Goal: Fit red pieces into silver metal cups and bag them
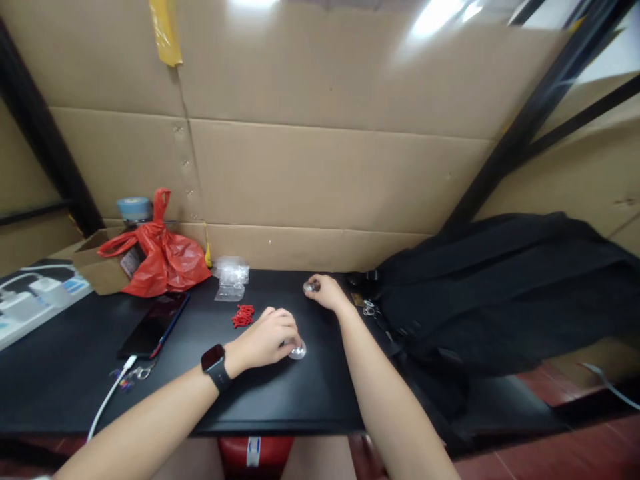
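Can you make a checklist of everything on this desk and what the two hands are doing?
Surface: black desk, cardboard wall behind.
Job's things: small shiny piece under left hand; small silver piece in right hand.
Clutter: red bits, clear packets, phone, red bag, box, tape roll, black backpack, keys.
Hands: left touches its piece, watch on wrist; right pinches its piece.
Cables: white cable at front edge; power strip far left.
Surroundings: black frame bars, red floor.
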{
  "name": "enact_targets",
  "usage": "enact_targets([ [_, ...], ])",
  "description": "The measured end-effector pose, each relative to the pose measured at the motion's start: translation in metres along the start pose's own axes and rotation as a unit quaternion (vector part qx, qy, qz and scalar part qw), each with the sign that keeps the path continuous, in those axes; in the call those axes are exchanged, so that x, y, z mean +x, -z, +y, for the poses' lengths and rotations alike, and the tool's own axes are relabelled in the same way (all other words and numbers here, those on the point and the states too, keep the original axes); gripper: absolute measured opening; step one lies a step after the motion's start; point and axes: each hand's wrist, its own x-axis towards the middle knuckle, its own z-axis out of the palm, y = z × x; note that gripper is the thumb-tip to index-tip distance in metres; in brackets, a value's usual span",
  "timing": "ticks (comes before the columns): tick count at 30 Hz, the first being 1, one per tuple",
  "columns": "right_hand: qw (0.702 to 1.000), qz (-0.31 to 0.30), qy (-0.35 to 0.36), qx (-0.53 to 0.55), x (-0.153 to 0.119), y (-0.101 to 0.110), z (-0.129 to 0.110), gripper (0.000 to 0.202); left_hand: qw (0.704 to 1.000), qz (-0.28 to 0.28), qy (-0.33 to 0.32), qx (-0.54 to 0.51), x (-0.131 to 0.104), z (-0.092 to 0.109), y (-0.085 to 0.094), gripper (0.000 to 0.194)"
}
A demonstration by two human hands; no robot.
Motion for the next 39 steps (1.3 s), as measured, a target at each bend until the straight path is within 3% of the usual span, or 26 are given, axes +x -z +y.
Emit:
enact_targets([
  [5,0.999,0.03,0.009,-0.042,-0.005,0.0,-0.016,0.042,0.999,0.031,0.023,-0.001,-0.003,-0.01,0.006,0.015],
  [7,0.999,0.029,0.046,0.002,-0.007,0.003,-0.026,0.039,0.997,0.055,0.045,0.005,-0.005,-0.014,0.011,0.014],
  [9,0.987,-0.045,0.112,0.103,-0.011,0.007,-0.039,0.031,0.993,0.091,0.071,0.007,-0.006,-0.018,0.017,0.012],
  [12,0.93,-0.204,0.186,0.241,-0.019,0.011,-0.061,0.033,0.982,0.156,0.105,0.005,-0.01,-0.029,0.027,0.011],
  [14,0.909,-0.239,0.204,0.273,-0.025,0.009,-0.076,0.039,0.973,0.192,0.129,0.003,-0.012,-0.037,0.032,0.013],
  [19,0.908,-0.201,0.207,0.303,-0.033,-0.005,-0.096,0.036,0.962,0.227,0.153,0.002,-0.014,-0.049,0.037,0.02],
  [24,0.914,-0.163,0.209,0.306,-0.032,-0.014,-0.095,0.034,0.958,0.25,0.137,0.006,-0.013,-0.047,0.038,0.019],
  [27,0.915,-0.114,0.196,0.334,-0.029,-0.016,-0.094,0.036,0.948,0.275,0.16,0.02,-0.013,-0.047,0.043,0.015],
  [31,0.882,-0.059,0.138,0.447,-0.028,-0.02,-0.099,0.042,0.939,0.288,0.185,-0.029,-0.014,-0.052,0.049,0.018],
  [35,0.842,-0.086,0.108,0.521,-0.033,-0.023,-0.11,0.048,0.938,0.285,0.155,-0.123,-0.015,-0.054,0.048,0.028],
  [39,0.816,-0.107,0.112,0.558,-0.04,-0.024,-0.119,0.05,0.93,0.303,0.161,-0.132,-0.012,-0.051,0.042,0.023],
])
